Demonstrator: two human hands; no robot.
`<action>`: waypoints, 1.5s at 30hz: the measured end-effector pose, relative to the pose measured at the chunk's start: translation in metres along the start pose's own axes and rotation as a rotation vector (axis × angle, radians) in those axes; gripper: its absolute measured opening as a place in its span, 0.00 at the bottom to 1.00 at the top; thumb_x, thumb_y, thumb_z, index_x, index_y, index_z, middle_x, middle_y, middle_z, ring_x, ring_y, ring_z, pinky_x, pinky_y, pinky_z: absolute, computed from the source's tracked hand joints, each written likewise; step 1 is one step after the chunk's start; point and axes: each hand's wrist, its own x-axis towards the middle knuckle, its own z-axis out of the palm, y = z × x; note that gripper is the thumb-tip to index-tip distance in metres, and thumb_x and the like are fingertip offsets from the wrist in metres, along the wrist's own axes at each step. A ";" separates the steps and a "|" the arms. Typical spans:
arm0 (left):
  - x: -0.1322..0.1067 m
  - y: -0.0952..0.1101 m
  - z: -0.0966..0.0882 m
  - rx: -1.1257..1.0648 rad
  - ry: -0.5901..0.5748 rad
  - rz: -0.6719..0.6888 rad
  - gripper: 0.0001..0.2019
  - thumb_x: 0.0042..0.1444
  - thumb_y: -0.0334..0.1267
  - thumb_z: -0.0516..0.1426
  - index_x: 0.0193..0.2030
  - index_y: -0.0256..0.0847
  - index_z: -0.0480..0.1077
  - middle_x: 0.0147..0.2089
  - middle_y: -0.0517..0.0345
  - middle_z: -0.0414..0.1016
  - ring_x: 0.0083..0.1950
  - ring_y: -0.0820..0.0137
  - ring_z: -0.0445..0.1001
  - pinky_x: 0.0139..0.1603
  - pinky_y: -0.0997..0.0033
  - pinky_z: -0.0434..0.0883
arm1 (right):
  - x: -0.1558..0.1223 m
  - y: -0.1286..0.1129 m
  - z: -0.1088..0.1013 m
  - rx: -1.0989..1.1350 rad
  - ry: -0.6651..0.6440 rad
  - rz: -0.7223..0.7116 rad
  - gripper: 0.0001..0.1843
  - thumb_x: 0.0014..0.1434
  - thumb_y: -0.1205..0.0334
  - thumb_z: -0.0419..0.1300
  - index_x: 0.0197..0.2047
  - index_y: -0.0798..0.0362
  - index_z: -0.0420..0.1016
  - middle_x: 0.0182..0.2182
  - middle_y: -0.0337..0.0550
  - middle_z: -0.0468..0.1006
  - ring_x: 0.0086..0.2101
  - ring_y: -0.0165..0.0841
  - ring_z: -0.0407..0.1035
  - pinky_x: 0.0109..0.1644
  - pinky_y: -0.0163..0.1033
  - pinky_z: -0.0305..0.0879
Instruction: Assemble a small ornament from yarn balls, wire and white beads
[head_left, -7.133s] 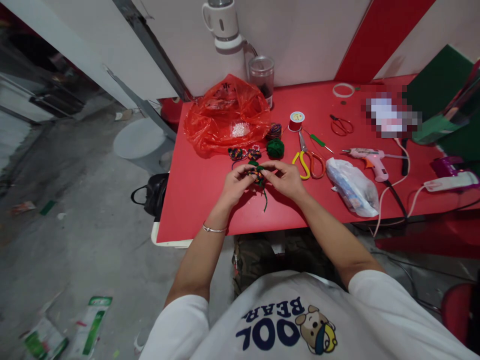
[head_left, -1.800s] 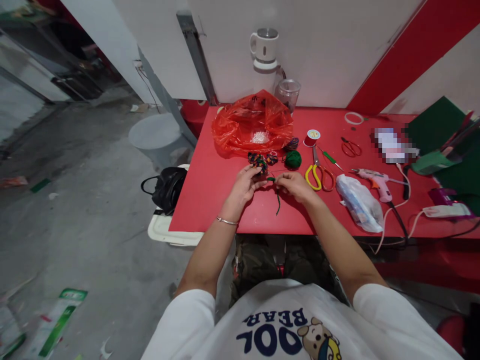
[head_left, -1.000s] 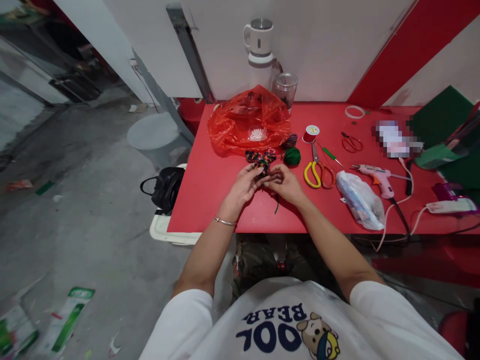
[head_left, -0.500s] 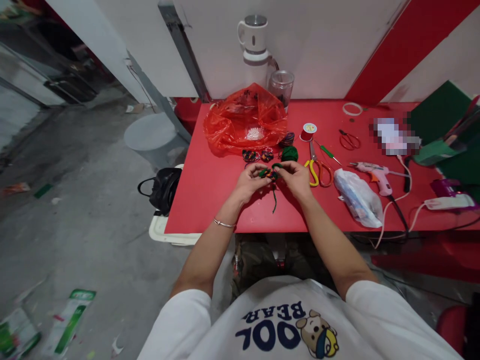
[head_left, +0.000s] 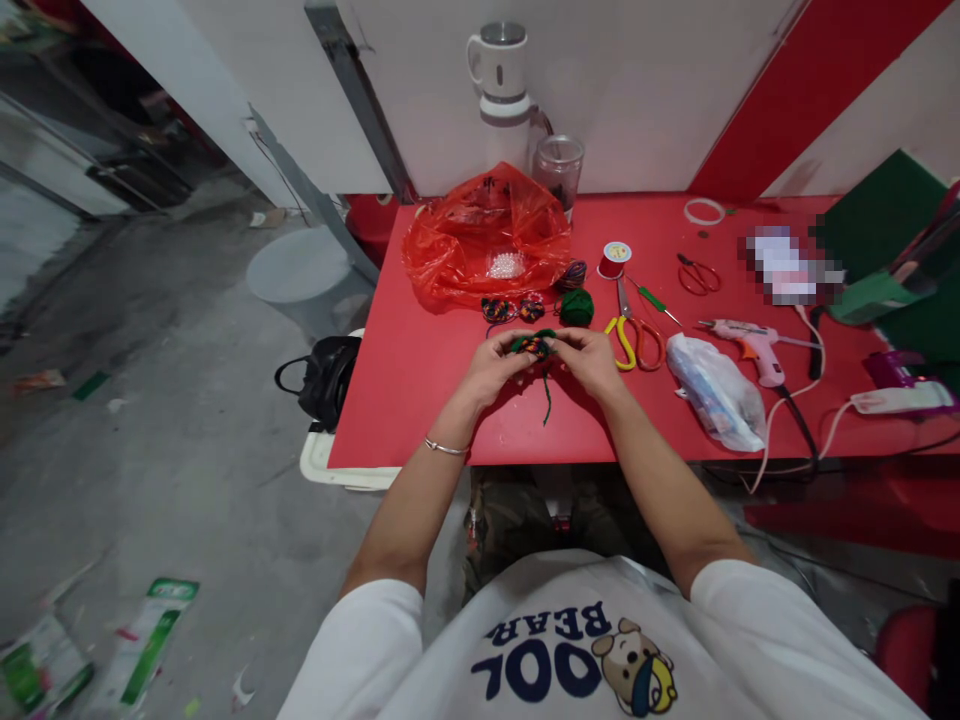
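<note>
Between my two hands is a small yarn piece [head_left: 534, 346], green around a multicoloured orange and dark middle, with a green tail hanging down. My left hand [head_left: 495, 365] pinches its left side, and my right hand [head_left: 586, 358] grips the right side. Just beyond my fingers lie a green yarn ball [head_left: 577, 307] and two small multicoloured yarn pieces [head_left: 511, 310]. Scissors [head_left: 634, 340] with one yellow and one orange handle rest beside my right hand. Farther back are a green-handled crochet hook [head_left: 658, 304] and a red thread spool [head_left: 615, 260].
A red plastic bag [head_left: 487, 240] with white beads [head_left: 506, 264] sits at the back of the red table [head_left: 420, 400]. To the right are a clear plastic package [head_left: 716, 390], a pink glue gun [head_left: 750, 345] with cords, and small red-handled pliers [head_left: 699, 275]. A black bag [head_left: 330, 380] stands left.
My right fingers have come down closer against the yarn piece, and the green strand they held raised now lies along its top edge. The view has shifted slightly.
</note>
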 end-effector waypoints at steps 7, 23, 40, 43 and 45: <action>0.000 0.004 0.002 -0.008 0.008 -0.045 0.19 0.45 0.33 0.70 0.47 0.38 0.78 0.27 0.60 0.78 0.20 0.75 0.71 0.21 0.75 0.69 | 0.002 0.003 -0.002 -0.104 -0.084 -0.115 0.12 0.58 0.54 0.66 0.40 0.48 0.88 0.37 0.43 0.87 0.40 0.40 0.79 0.51 0.47 0.76; 0.002 0.013 0.004 -0.127 0.156 -0.049 0.15 0.44 0.31 0.68 0.40 0.38 0.73 0.28 0.61 0.78 0.22 0.75 0.73 0.21 0.77 0.69 | -0.006 -0.005 0.002 -0.333 -0.001 -0.424 0.08 0.66 0.56 0.63 0.35 0.47 0.79 0.35 0.43 0.78 0.37 0.37 0.72 0.42 0.43 0.70; 0.000 0.007 0.004 -0.036 0.058 -0.072 0.22 0.43 0.33 0.70 0.45 0.39 0.71 0.25 0.63 0.76 0.19 0.72 0.74 0.20 0.74 0.71 | -0.006 -0.007 0.003 -0.132 -0.046 -0.203 0.17 0.64 0.44 0.64 0.43 0.47 0.86 0.40 0.44 0.85 0.43 0.40 0.78 0.54 0.48 0.74; 0.001 0.005 0.004 -0.036 0.058 -0.084 0.22 0.43 0.32 0.69 0.47 0.38 0.72 0.25 0.63 0.77 0.19 0.72 0.74 0.20 0.74 0.71 | -0.005 -0.005 0.003 -0.159 0.017 -0.188 0.20 0.64 0.41 0.63 0.38 0.48 0.84 0.35 0.44 0.84 0.38 0.39 0.77 0.48 0.46 0.74; 0.001 0.005 0.004 -0.041 0.066 -0.087 0.21 0.44 0.32 0.69 0.46 0.38 0.72 0.26 0.61 0.78 0.20 0.72 0.74 0.21 0.74 0.72 | -0.005 -0.004 0.002 -0.202 0.064 -0.209 0.20 0.65 0.41 0.62 0.36 0.48 0.83 0.34 0.44 0.83 0.36 0.38 0.76 0.45 0.45 0.73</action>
